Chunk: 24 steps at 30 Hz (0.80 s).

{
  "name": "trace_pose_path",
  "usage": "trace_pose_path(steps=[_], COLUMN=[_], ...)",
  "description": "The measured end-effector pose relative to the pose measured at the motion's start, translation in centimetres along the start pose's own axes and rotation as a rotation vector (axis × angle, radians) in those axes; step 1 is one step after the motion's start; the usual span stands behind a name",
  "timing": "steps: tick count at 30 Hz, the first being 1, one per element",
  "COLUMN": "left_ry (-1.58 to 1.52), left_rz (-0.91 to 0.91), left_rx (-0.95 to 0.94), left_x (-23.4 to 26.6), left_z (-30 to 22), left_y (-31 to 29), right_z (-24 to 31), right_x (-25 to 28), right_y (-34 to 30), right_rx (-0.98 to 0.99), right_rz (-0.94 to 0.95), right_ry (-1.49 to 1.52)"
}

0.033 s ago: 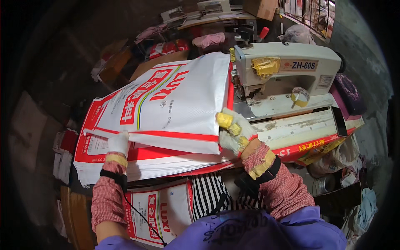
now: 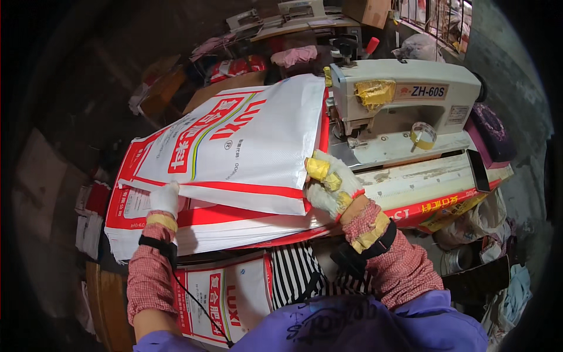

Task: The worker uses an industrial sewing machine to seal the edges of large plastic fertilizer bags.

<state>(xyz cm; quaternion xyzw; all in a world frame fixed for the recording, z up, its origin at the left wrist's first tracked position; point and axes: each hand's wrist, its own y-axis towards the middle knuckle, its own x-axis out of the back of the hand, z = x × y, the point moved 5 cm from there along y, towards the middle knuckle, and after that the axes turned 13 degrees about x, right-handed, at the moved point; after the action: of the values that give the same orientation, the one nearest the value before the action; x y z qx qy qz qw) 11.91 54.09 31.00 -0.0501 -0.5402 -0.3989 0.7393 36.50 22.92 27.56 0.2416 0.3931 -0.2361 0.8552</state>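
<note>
A white and red woven plastic sack [image 2: 258,158] lies slanting on top of a stack of like sacks [image 2: 234,232]. Its far right end reaches under the head of a white sewing machine [image 2: 404,94]. My left hand [image 2: 165,198], in a white glove, is closed on the near edge of the top sack, where a red band runs. Yellow tape wraps the fingers of my gloved right hand [image 2: 335,186], which grips the sack's near right corner; the fingertips are partly hidden behind it.
A roll of tape [image 2: 423,135] sits on the machine bed. A purple box [image 2: 489,135] stands to its right. Another printed sack [image 2: 234,299] lies low in front of me. Bags and cloth [image 2: 504,305] crowd the lower right. Barred window [image 2: 437,20] at far right.
Both hands keep their hold. My left hand has shifted very slightly left, and the sack's near edge has moved slightly with my hands.
</note>
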Motion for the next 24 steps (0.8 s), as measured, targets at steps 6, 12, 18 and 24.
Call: trace_pose_path(steps=[6, 12, 18, 24], left_ry=[0.465, 0.091, 0.208, 0.140], left_rz=[-0.140, -0.856, 0.337, 0.102], left_rx=[0.188, -0.033, -0.020, 0.083], left_x=[7.7, 18.7, -2.2, -5.3], left_z=[2.5, 5.9, 1.5, 1.4], left_y=[5.9, 2.5, -6.3, -10.0], right_z=[1.3, 2.4, -1.3, -3.3], right_x=[-1.9, -0.2, 1.2, 1.3], right_y=[-0.6, -0.8, -1.8, -3.1], right_rx=[-0.126, -0.166, -0.296, -0.403], right_rz=[-0.335, -0.292, -0.148, -0.053], right_ry=[0.471, 0.255, -0.254, -0.525])
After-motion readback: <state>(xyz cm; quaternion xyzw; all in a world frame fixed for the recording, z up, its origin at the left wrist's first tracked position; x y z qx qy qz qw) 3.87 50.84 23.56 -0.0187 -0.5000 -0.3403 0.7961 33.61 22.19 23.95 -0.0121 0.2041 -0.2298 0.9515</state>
